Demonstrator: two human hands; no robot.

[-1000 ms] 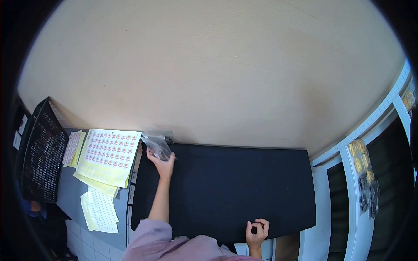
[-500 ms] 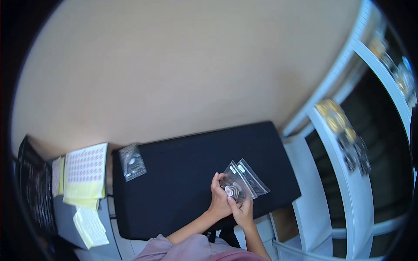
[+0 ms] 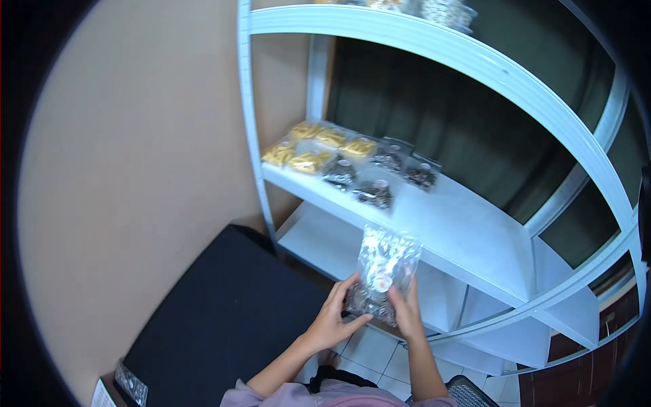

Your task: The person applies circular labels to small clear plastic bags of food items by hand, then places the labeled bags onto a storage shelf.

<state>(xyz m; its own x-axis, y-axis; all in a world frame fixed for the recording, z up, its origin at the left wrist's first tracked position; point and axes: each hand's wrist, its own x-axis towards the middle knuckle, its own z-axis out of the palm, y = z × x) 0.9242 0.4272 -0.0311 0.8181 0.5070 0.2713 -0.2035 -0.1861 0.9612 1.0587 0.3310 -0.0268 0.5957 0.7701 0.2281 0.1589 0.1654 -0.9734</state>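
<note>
The left hand (image 3: 332,319) and right hand (image 3: 407,315) both pinch one clear plastic bag (image 3: 383,271) of small shiny bits, held up in front of a pale blue metal shelf (image 3: 468,230). Behind is a tan wall (image 3: 129,169). A black table (image 3: 230,319) sits below. Yellow packets (image 3: 319,146) and dark packets (image 3: 380,180) lie on the shelf. No writing can be read.

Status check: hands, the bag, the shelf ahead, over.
Left hand and right hand both grip clear bag. Bag upright before white shelf. Packets at shelf's far end.
</note>
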